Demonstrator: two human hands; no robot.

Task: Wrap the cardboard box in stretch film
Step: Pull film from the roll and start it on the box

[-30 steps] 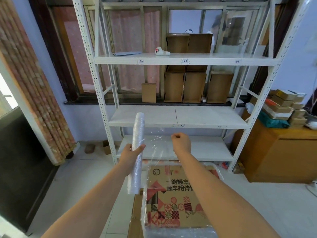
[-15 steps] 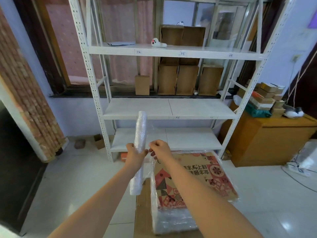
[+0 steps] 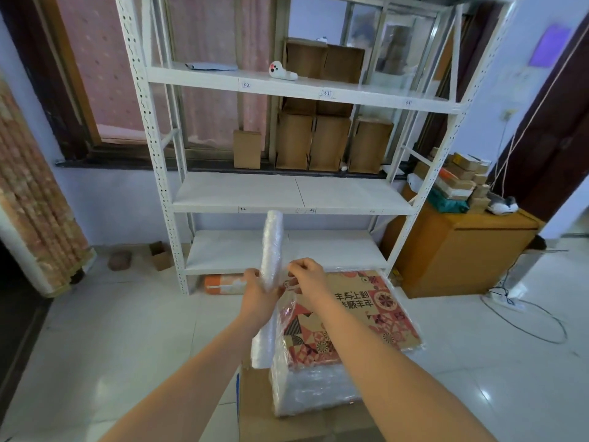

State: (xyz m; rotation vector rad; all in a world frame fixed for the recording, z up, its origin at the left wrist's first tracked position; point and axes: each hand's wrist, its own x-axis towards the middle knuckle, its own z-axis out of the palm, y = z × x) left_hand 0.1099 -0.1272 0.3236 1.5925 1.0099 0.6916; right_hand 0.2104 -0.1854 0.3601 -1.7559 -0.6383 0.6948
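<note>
While the left hand [image 3: 258, 298] is wrapped around the middle of the upright stretch film roll [image 3: 269, 282], the right hand [image 3: 304, 275] sits just at its three o'clock, fingers curled and pinching the loose edge of the clear film right beside the roll. A crumpled tail of film [image 3: 287, 314] runs down from that pinch toward the printed cardboard box [image 3: 347, 317], which lies at about six o'clock from the hands, resting on a plain brown carton [image 3: 255, 406] on the tiled floor, its near side and left face already covered in shiny layers. To do this step well, I judge the right hand should keep a firm pinch and draw the sheet out flat and wide rather than bunched, while the left lets the roll turn with light braking so the film stays taut; slack now would likely leave wrinkles and a loose band over the box top. Writing on the box top reads upside down from here as large Chinese characters with a decorative red, black and cream pattern; I cannot read them with confidence. On the white metal shelving [image 3: 299, 90] at twelve o'clock, small edge labels read "3-2" and "3-3"; the others are too small to read.
</note>
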